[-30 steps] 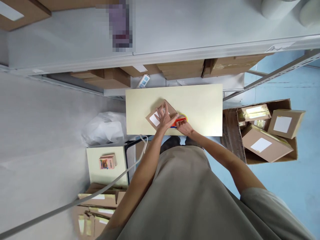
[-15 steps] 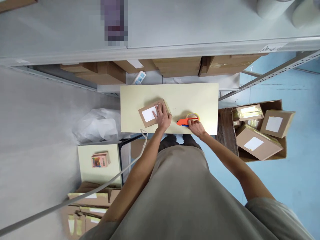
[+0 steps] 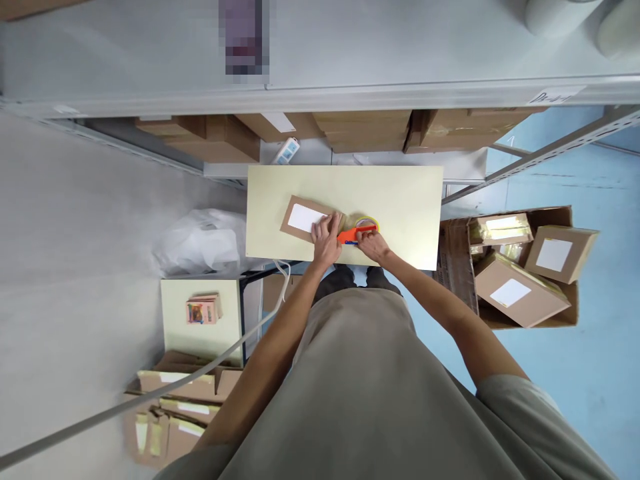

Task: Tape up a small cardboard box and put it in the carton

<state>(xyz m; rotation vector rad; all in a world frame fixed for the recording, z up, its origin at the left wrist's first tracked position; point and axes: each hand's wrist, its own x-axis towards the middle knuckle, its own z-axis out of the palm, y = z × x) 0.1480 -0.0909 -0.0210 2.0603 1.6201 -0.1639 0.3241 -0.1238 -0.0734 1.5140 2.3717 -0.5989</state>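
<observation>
A flat brown cardboard box with a white label lies on the pale yellow table. My left hand presses down on the box's near right end, fingers spread flat. My right hand grips an orange tape dispenser with a yellow roll of tape, its nose touching the right end of the box.
An open carton full of labelled brown boxes stands on the blue floor at the right. Grey shelving with more cartons runs behind the table. A white bag, a small side table with a booklet, and flattened cartons lie to the left.
The box has been turned to lie longways with its label to the left. My right hand brought the tape dispenser from the table's right part back against the box's end.
</observation>
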